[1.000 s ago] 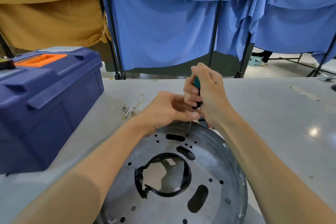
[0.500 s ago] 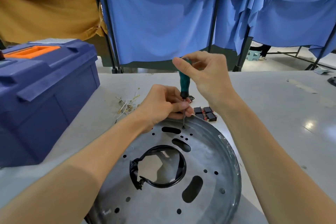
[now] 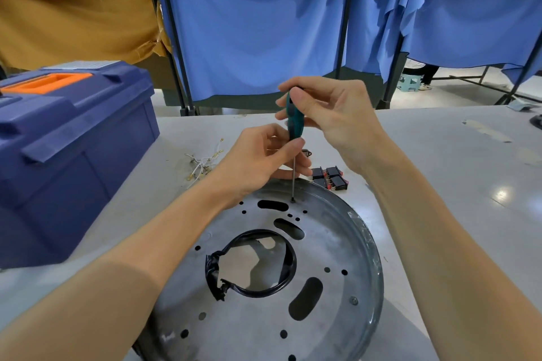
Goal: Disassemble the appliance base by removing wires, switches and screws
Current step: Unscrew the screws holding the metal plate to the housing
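Note:
A round grey metal appliance base (image 3: 331, 246) lies on the table in front of me, with a black-taped ring around its centre hole. A green-handled screwdriver (image 3: 293, 119) stands upright with its tip on a screw (image 3: 292, 200) near the base's far rim. My right hand (image 3: 328, 117) pinches the top of the handle with thumb and fingertips. My left hand (image 3: 264, 160) holds the lower handle and shaft at the base's far edge. Another screw (image 3: 354, 300) sits at the right of the base.
A blue toolbox (image 3: 67, 149) with an orange handle stands at the left. Loose white wires (image 3: 202, 163) and several black switches (image 3: 330, 177) lie on the table beyond the base. Blue and tan curtains on black stands hang behind the table.
My right hand went from a full grip low on the handle to a fingertip pinch at its top. The screwdriver now stands upright and more of its handle shows.

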A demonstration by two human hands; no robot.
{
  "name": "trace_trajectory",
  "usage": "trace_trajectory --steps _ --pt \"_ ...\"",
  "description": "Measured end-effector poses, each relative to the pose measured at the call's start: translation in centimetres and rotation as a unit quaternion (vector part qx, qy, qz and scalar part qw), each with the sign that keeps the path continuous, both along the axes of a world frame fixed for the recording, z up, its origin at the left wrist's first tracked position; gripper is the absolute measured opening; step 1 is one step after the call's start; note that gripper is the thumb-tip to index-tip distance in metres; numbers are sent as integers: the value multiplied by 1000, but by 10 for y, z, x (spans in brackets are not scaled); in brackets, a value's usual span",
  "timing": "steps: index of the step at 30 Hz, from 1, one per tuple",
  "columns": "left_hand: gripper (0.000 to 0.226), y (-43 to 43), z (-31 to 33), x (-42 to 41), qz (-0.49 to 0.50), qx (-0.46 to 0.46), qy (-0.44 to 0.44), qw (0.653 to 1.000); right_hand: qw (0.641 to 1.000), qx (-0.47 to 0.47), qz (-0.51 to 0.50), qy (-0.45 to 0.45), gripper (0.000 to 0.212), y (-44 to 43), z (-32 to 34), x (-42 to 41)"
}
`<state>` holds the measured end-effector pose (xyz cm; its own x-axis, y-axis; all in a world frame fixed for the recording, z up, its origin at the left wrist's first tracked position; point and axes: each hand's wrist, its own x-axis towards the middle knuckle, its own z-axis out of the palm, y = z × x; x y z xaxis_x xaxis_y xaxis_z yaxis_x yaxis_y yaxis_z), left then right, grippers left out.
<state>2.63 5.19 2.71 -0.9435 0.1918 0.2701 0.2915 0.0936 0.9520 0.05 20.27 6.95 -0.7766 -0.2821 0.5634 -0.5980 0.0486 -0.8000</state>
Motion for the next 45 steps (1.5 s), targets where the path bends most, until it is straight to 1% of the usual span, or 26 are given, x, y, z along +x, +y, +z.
trace_trajectory --steps 3,6,10,12,15,18,20,22,23,27,29,31,33,36,38,40,43,45 --pt "15 0 0 0 5 4 -2 1000 997 55 -37 31 18 -4 4 1" --pt "19 -1 -1 -1 8 6 -2 1000 987 119 -94 60 19 -3 2 0" --pt "19 -1 -2 -1 17 5 4 1000 991 90 -80 55 22 -3 1 1" --pt "13 -3 -2 1 1 4 3 1000 996 70 -37 33 28 -1 3 3" --pt "18 -3 -2 1 -22 -11 -1 1000 998 58 26 -3 34 4 4 4" --pt "18 -2 -1 -1 -4 -35 -3 999 997 77 12 -6 29 1 4 3" --pt "19 -2 -2 -1 11 -43 0 999 994 109 -16 13 22 -5 2 5" --pt "17 -2 -3 -1 17 -47 13 999 989 129 -51 43 27 -9 0 6" --pt "17 -1 -3 0 18 -48 19 999 989 124 -56 49 29 -11 0 7" --pt "22 -2 -5 2 10 -30 11 999 993 97 -57 38 45 -10 -1 7" --pt "21 -3 -4 2 -8 -27 -7 1000 995 78 -55 22 47 -4 0 5" --pt "22 -2 -4 2 -13 -26 -20 999 996 77 -42 2 44 4 2 4" --pt "23 -1 -4 1 -11 -24 -17 1000 996 88 -21 -7 35 9 4 4" --pt "19 -2 -2 1 -11 -21 -11 1000 994 109 -16 4 21 9 8 5" --pt "16 -3 -1 1 -10 -21 -7 1000 990 129 -50 33 23 8 8 4" --pt "13 -2 -1 1 -6 -27 -6 1000 990 115 -74 41 29 8 7 4" --pt "31 -2 -1 1 17 -33 6 999 996 72 -45 28 38 6 7 5" --pt "35 -4 0 3 19 -20 5 1000 997 72 -18 29 41 4 7 8"
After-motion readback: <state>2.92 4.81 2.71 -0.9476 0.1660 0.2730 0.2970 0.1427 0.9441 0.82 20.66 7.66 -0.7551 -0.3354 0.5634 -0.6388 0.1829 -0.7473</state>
